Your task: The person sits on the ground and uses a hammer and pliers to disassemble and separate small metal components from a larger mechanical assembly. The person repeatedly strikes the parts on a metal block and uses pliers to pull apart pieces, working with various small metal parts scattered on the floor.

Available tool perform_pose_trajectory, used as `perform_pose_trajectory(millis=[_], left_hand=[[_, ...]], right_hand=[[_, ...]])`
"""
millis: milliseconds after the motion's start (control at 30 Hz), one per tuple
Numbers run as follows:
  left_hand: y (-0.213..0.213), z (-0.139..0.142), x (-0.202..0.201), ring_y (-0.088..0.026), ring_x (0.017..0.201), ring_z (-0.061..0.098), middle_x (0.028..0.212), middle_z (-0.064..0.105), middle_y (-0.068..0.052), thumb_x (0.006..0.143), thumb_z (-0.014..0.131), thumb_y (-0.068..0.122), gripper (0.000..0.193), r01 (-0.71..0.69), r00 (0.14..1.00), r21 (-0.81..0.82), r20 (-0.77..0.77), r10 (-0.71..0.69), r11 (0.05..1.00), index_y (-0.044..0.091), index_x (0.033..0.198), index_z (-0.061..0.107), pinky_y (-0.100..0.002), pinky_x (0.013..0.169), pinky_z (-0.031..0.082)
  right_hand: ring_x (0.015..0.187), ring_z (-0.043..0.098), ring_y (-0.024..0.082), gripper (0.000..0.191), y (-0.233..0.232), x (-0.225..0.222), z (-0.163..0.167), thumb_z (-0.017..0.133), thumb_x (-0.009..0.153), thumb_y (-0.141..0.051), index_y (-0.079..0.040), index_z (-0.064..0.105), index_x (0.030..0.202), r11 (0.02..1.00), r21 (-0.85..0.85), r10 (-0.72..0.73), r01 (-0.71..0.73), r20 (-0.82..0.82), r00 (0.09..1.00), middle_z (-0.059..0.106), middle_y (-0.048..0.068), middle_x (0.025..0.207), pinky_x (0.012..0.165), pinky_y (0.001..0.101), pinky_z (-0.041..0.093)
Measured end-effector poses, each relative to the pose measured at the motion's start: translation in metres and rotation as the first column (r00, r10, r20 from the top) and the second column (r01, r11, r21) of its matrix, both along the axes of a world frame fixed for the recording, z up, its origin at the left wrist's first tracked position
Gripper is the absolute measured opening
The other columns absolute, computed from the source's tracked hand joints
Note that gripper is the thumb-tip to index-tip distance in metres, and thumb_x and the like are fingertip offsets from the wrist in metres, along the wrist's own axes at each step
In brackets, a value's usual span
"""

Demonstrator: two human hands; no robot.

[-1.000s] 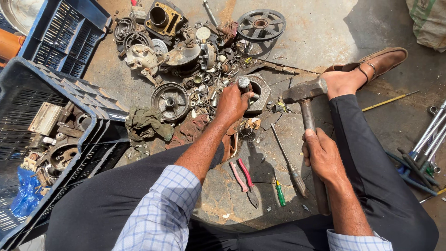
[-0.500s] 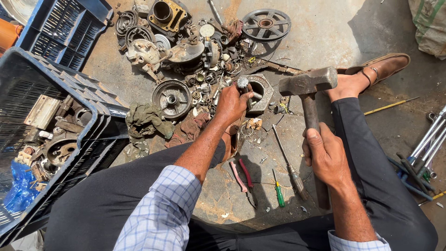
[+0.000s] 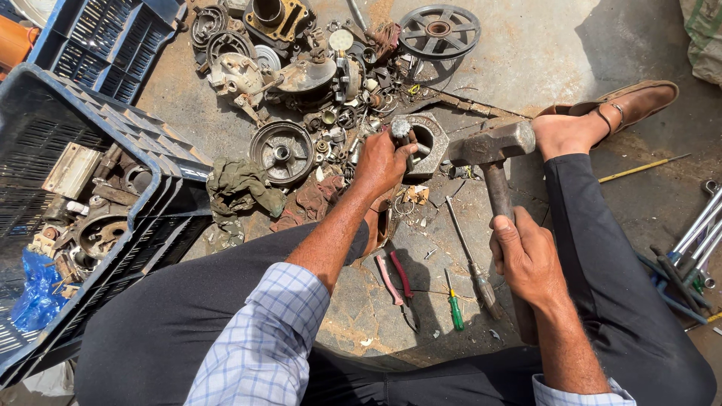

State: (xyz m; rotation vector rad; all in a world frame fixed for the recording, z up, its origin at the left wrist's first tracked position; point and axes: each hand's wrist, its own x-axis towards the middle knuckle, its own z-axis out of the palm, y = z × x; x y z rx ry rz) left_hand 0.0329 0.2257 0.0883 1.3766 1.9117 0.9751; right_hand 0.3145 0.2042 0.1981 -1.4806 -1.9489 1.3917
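I sit on the ground with legs apart. My left hand (image 3: 381,163) grips a short metal punch (image 3: 401,129) held upright over a thick hexagonal metal ring (image 3: 432,142) on the concrete. My right hand (image 3: 524,254) holds the wooden handle of a heavy steel hammer (image 3: 490,146); its head hangs just right of the ring, level with the punch's top. My right foot in a brown sandal (image 3: 620,105) rests beyond the hammer.
A heap of rusty machine parts, a pulley wheel (image 3: 438,31) and a round hub (image 3: 282,151) lie ahead. Dark plastic crates (image 3: 150,180) stand at left. Red-handled pliers (image 3: 397,282), a green screwdriver (image 3: 455,308) and a chisel (image 3: 470,263) lie between my legs. Wrenches (image 3: 688,240) lie at right.
The hammer head has risen and swung a little left toward the punch. My left hand has kept the punch on the ring.
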Motion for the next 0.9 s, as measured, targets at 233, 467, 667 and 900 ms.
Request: perform_pose_trajectory(millis=[233,467,667,900], left_hand=[[-0.009,-0.009,0.013,-0.024,0.081,0.070,0.085,0.070,-0.015,0.097,0.068,0.039,0.054,0.081,0.992,0.099,-0.101,-0.071,0.992,-0.003,0.130,0.060,-0.044,0.075,0.058],[-0.016,-0.012,0.013,-0.030,0.085,0.067,0.085,0.071,-0.016,0.098,0.068,0.038,0.060,0.076,0.972,0.036,-0.224,-0.066,0.996,-0.001,0.141,0.056,-0.048,0.091,0.054],[-0.028,-0.013,0.007,-0.031,0.082,0.068,0.085,0.069,-0.016,0.096,0.070,0.033,0.059,0.059,0.989,0.011,-0.140,-0.057,0.998,0.005,0.144,0.053,-0.048,0.082,0.056],[-0.032,0.003,-0.001,-0.025,0.078,0.076,0.090,0.076,-0.012,0.090,0.065,0.012,0.048,0.057,0.998,0.177,-0.042,-0.050,0.983,0.009,0.137,0.063,-0.042,0.085,0.059]], right_hand=[[0.046,0.057,0.014,0.045,0.000,-0.015,0.021,0.048,0.107,-0.040,-0.002,0.052,0.083,0.987,0.149,0.054,-0.057,0.028,0.998,0.056,0.005,0.055,0.044,0.0323,0.045],[0.050,0.057,0.013,0.052,-0.022,-0.035,0.127,0.044,0.109,-0.045,0.004,0.048,0.127,0.840,0.542,0.097,-0.031,-0.093,0.991,0.059,0.003,0.063,0.047,0.0270,0.044],[0.054,0.062,0.033,0.047,-0.012,-0.065,0.084,0.049,0.105,-0.044,0.003,0.052,0.108,0.719,0.649,0.152,-0.250,0.204,0.967,0.062,0.017,0.065,0.051,0.0434,0.047],[0.062,0.063,0.046,0.035,-0.009,-0.057,0.103,0.060,0.101,-0.037,-0.003,0.059,0.095,0.856,0.404,0.091,-0.323,0.496,0.863,0.062,0.028,0.061,0.058,0.0531,0.047]])
